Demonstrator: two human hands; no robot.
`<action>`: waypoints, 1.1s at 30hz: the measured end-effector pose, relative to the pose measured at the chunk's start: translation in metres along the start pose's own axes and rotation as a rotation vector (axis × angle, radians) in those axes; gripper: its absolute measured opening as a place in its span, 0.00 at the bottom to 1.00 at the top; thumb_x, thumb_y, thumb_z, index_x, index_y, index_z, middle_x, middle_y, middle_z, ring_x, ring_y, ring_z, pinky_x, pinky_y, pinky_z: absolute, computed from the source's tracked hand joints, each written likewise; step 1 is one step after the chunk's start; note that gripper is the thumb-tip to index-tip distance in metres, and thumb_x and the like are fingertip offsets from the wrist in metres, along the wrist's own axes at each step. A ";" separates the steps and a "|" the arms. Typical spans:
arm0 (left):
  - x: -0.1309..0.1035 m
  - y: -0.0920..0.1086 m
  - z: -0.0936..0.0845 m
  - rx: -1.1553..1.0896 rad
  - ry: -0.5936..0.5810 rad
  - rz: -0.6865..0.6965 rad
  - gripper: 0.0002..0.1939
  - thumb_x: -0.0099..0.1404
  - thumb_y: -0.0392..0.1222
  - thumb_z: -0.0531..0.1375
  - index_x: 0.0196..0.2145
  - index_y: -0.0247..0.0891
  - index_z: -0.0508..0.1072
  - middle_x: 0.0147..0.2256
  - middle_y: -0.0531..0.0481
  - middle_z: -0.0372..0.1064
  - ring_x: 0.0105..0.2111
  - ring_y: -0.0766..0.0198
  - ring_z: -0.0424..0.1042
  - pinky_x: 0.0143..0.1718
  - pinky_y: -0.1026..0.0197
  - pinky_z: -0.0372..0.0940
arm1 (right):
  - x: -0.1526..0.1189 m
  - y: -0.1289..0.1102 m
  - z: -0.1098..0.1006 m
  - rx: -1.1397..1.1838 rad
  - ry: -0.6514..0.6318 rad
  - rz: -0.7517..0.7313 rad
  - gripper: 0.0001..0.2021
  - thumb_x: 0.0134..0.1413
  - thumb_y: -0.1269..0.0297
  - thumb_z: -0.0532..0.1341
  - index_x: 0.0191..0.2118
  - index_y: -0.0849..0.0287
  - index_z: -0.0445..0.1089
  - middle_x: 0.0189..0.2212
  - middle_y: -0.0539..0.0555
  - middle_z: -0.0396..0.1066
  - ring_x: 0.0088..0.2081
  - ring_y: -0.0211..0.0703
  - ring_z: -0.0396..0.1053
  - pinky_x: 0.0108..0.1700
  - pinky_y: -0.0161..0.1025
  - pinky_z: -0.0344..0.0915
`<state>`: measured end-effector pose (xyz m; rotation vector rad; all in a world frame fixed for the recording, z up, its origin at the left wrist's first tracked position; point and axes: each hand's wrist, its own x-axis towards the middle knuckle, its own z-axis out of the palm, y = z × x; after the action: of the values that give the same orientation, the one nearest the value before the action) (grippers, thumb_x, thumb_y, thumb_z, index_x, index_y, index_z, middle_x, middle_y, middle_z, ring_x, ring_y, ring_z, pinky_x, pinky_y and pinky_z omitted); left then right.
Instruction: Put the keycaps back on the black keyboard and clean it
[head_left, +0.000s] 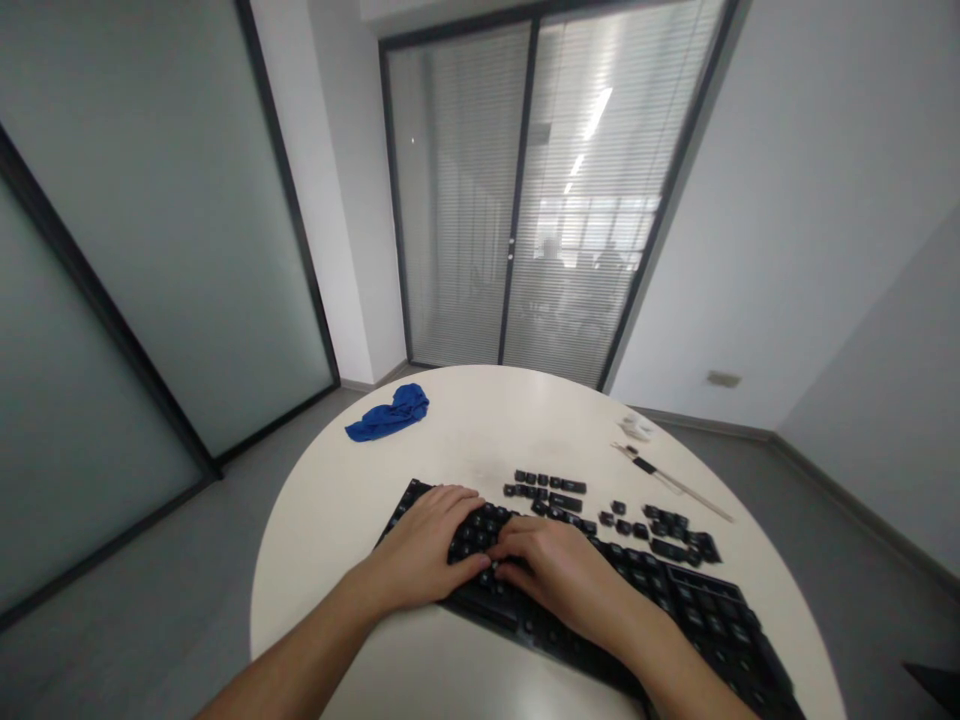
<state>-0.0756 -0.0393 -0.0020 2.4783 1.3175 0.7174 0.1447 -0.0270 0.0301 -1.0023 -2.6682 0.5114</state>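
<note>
A black keyboard (712,620) lies slantwise across the near part of the round white table (465,430). Its lower right portion shows bare spots without keycaps. Over the keyboard's left end rests my left hand (427,545), fingers stretched out and thumb reaching toward the middle keys. My right hand (562,575) is bent over the keys just beside that thumb, its fingertips drawn together in a pinch. Whatever sits between those fingertips is hidden. Behind the keyboard, loose black keycaps (566,503) stand in short rows, and another group of keycaps (667,525) lies farther right.
A crumpled blue cloth (390,412) lies at the table's far left. Toward the right edge are a thin stick-like tool (694,494) with a dark section and a small white object (637,428). Glass partitions and white walls surround the table.
</note>
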 end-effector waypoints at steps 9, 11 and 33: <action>0.001 0.002 0.001 0.015 -0.005 -0.037 0.29 0.61 0.46 0.66 0.58 0.43 0.65 0.58 0.46 0.65 0.59 0.51 0.62 0.63 0.47 0.56 | 0.000 0.005 0.002 0.057 0.033 0.062 0.09 0.56 0.66 0.67 0.44 0.54 0.76 0.41 0.50 0.78 0.44 0.47 0.75 0.45 0.37 0.64; 0.001 0.004 0.001 0.024 -0.007 -0.041 0.28 0.61 0.47 0.65 0.58 0.42 0.66 0.58 0.45 0.65 0.59 0.51 0.62 0.63 0.46 0.56 | -0.001 0.005 0.001 0.054 0.025 0.066 0.06 0.57 0.66 0.67 0.41 0.54 0.76 0.40 0.51 0.78 0.43 0.47 0.75 0.45 0.37 0.64; 0.003 0.010 0.011 0.034 0.061 -0.090 0.28 0.57 0.42 0.66 0.55 0.40 0.67 0.57 0.43 0.66 0.58 0.50 0.63 0.63 0.45 0.56 | 0.001 0.009 0.012 0.076 0.082 0.140 0.04 0.50 0.70 0.70 0.31 0.55 0.76 0.37 0.49 0.74 0.43 0.44 0.70 0.44 0.36 0.62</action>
<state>-0.0614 -0.0423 -0.0062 2.4233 1.4645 0.7603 0.1445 -0.0231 0.0154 -1.1672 -2.4995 0.5823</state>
